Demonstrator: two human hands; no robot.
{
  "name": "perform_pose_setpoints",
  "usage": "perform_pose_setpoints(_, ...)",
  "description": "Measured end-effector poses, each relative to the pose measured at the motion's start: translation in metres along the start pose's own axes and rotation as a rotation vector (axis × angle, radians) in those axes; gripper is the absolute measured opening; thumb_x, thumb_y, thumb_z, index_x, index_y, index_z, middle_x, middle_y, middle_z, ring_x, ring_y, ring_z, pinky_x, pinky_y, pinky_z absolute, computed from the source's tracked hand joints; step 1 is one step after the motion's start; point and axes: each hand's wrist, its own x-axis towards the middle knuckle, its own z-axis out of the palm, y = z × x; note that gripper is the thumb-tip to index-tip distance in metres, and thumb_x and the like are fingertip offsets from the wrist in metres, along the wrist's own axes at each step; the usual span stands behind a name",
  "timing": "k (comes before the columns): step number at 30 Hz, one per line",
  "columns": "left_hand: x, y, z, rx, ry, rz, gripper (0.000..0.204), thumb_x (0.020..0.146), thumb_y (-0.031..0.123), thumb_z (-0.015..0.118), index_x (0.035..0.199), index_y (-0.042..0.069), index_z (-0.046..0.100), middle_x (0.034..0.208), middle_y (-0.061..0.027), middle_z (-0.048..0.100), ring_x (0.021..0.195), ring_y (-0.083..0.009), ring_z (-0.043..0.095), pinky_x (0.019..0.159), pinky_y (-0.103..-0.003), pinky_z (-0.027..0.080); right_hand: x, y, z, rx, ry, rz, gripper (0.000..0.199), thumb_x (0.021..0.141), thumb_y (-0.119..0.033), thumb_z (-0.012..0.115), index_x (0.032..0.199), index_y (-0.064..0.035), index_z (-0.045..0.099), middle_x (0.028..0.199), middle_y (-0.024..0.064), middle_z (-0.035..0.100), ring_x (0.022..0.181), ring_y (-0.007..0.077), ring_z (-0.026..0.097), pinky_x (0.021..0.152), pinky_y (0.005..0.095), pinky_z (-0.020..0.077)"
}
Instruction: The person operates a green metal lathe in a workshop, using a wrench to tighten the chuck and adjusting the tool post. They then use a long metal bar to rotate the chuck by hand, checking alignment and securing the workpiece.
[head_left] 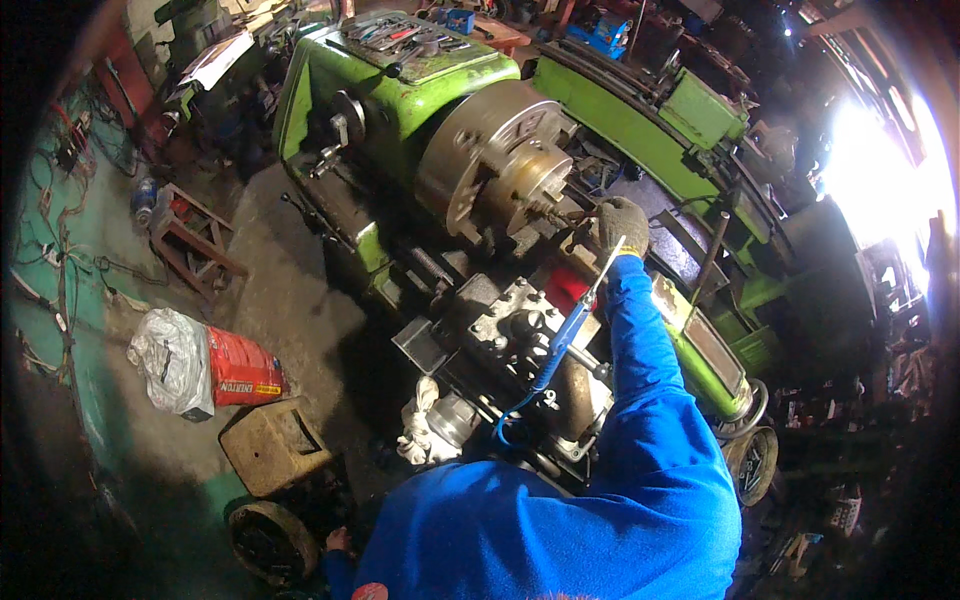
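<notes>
My right hand point(621, 226), in a grey work glove with a yellow cuff, reaches to the green lathe beside the large metal chuck point(490, 150). Its fingers look curled; what they hold is hidden. A brassy round workpiece point(538, 178) sits in the chuck, with a thin tool tip close to its face. Below the glove, a blue air gun point(563, 343) with a long pale nozzle lies across the carriage point(520, 325), its blue hose trailing down. At the lower left, my bare left hand point(340, 541) shows small and dim, fingers curled, beside a round wheel point(272, 543).
Hand tools point(400, 35) cover the headstock top. Levers and a crank point(345, 120) jut from its front. On the floor at left are a red and white sack point(240, 368), a beige block point(275, 447) and a reddish stand point(195, 235). A handwheel point(752, 466) stands at the bed's right end.
</notes>
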Motion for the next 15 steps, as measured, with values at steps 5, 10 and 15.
perform_pose_setpoints(5, -0.015, -0.010, 0.008, 0.035, 0.036, 0.082, 0.025, 0.098, 0.031, 0.077, 0.107, 0.008, 0.076, 0.085, -0.0077, 0.072, 0.074, -0.0213, 0.069, 0.063, -0.040, 0.054, -0.013, -0.013, -0.011, 0.062, 0.022, 0.006, 0.035, 0.090, -0.034, 0.064, 0.107, -0.0093, 0.082, 0.104, 0.0220, 0.077, 0.102, 0.0434, 0.074, 0.093, 0.0512, 0.0568)
perform_pose_setpoints(10, 0.006, 0.012, 0.006, -0.020, 0.014, -0.097, 0.021, 0.101, 0.027, 0.072, 0.109, 0.008, 0.074, 0.087, -0.0085, 0.071, 0.077, -0.0224, 0.068, 0.060, -0.040, 0.053, -0.021, -0.019, -0.007, -0.014, 0.012, -0.049, 0.034, 0.091, -0.033, 0.065, 0.110, -0.0102, 0.080, 0.106, 0.0207, 0.078, 0.103, 0.0434, 0.073, 0.092, 0.0527, 0.0572)
perform_pose_setpoints(15, 0.027, 0.029, 0.001, -0.098, -0.048, 0.063, 0.025, 0.103, 0.027, 0.070, 0.121, 0.010, 0.069, 0.084, -0.0088, 0.068, 0.065, -0.0213, 0.062, 0.049, -0.038, 0.048, -0.020, -0.028, -0.014, -0.085, -0.064, -0.066, 0.032, 0.091, -0.034, 0.065, 0.109, -0.0116, 0.080, 0.108, 0.0201, 0.077, 0.106, 0.0429, 0.073, 0.093, 0.0530, 0.0572)
